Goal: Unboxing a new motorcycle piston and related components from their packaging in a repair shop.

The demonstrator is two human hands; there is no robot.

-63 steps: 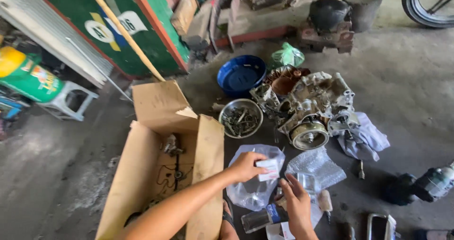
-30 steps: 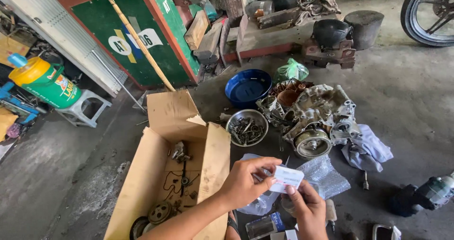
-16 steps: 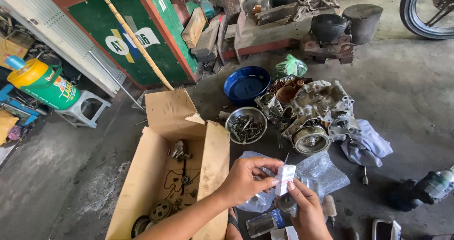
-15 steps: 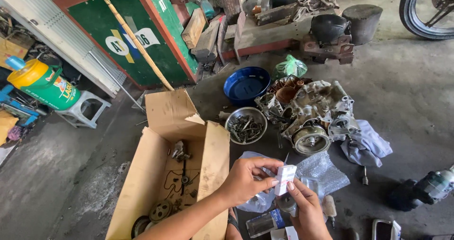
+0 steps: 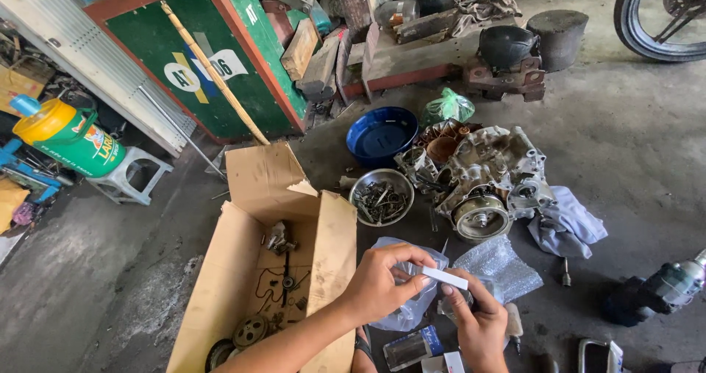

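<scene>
Head view: both hands meet low in the middle over a small white box (image 5: 443, 277), a flat narrow carton held level above the concrete floor (image 5: 632, 167). The left hand (image 5: 382, 285) pinches its near end between thumb and fingertips; the right hand (image 5: 478, 325) comes up from below, its fingers closed on the far end. It looks light and fairly stiff, thin card that would dent under a hard squeeze, so the short ends or long edges seem the best places to grip.

Under the hands lie a clear plastic bag (image 5: 403, 310) and a sheet of bubble wrap (image 5: 500, 266), both soft and slippery. Left of them sits an open brown cardboard box (image 5: 250, 270) with gears and small metal parts inside. A small blue and clear packet (image 5: 413, 347) lies by the wrists. Farther off are a steel bowl of bolts (image 5: 381, 196), a blue basin (image 5: 382, 134), a knotted green bag (image 5: 447, 108) and a grey engine casing (image 5: 489, 178). At upper left, a green panel (image 5: 213, 79) with red edging bears a yellow and white emblem, and a green and yellow jug (image 5: 66, 138) carries a bright label.
</scene>
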